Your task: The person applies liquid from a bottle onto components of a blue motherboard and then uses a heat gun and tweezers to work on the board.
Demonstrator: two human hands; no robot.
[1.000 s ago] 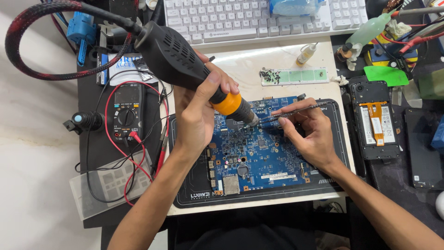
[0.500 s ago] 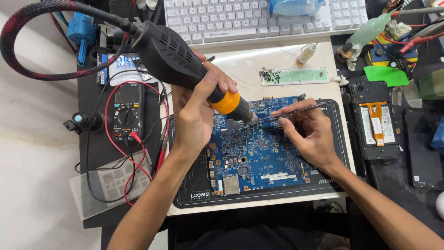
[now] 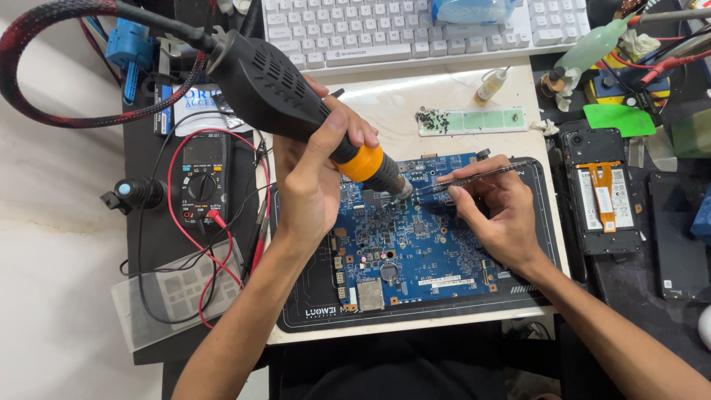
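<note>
A blue circuit board (image 3: 415,248) lies on a black work mat (image 3: 544,230). My left hand (image 3: 311,178) grips a black hot-air tool (image 3: 274,89) with an orange collar, its metal nozzle pointing down at the board's upper middle. My right hand (image 3: 500,211) holds thin metal tweezers (image 3: 474,176), their tips resting on the board just right of the nozzle. A braided hose (image 3: 44,44) loops from the tool's rear to the upper left.
A multimeter (image 3: 204,178) with red and black leads sits left of the mat. A white keyboard (image 3: 415,30) lies at the back. Right of the mat rest an opened phone (image 3: 603,189), a dark phone (image 3: 678,237), small bottles and a green strip (image 3: 474,120).
</note>
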